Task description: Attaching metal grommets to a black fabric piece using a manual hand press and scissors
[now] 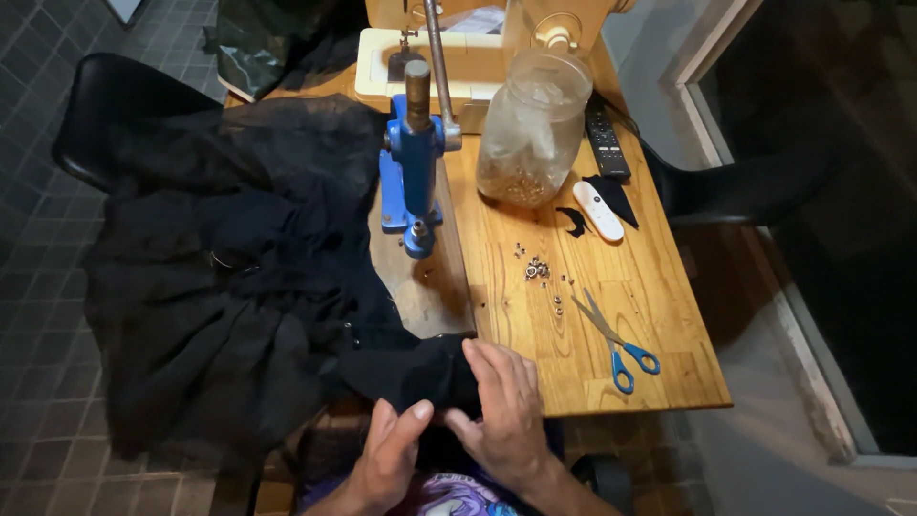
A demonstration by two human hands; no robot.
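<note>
- Black fabric (239, 277), sheer and heavily gathered, heaped across the left half of a wooden table (611, 287) and spilling over its left edge toward the tiled floor (38, 401).
- Near corner of the fabric pulled to the table's front edge, folded thick, caught between both hands.
- Left hand (392, 449) below the table edge, fingers curled, thumb raised against the underside of the folded cloth in a pinching hold.
- Right hand (501, 406) laid flat on top of the same fold, fingers spread and pointing up and left, thumb tucked under toward the left thumb; pressing the cloth rather than closed around it.
- Blue hand press (413, 162) standing upright just beyond the fabric, its base on the wood, long metal lever rising toward the top of the view.
- Clear glass jar (533, 129) just right of the press, bottom layered with small metal pieces.
- Loose metal eyelets (537, 269) scattered on the bare wood between jar and right hand.
- Blue-handled scissors (616, 339) lying closed near the front right corner, blades pointing up and left.
- White remote (598, 210) and black remote (606, 139) at the right edge, with small black fabric scraps (575, 222) touching the white one.
- Cream sewing machine (449, 57) at the far end of the table, behind press and jar.
- Black chair (115, 115) at the far left, partly draped by the cloth.
</note>
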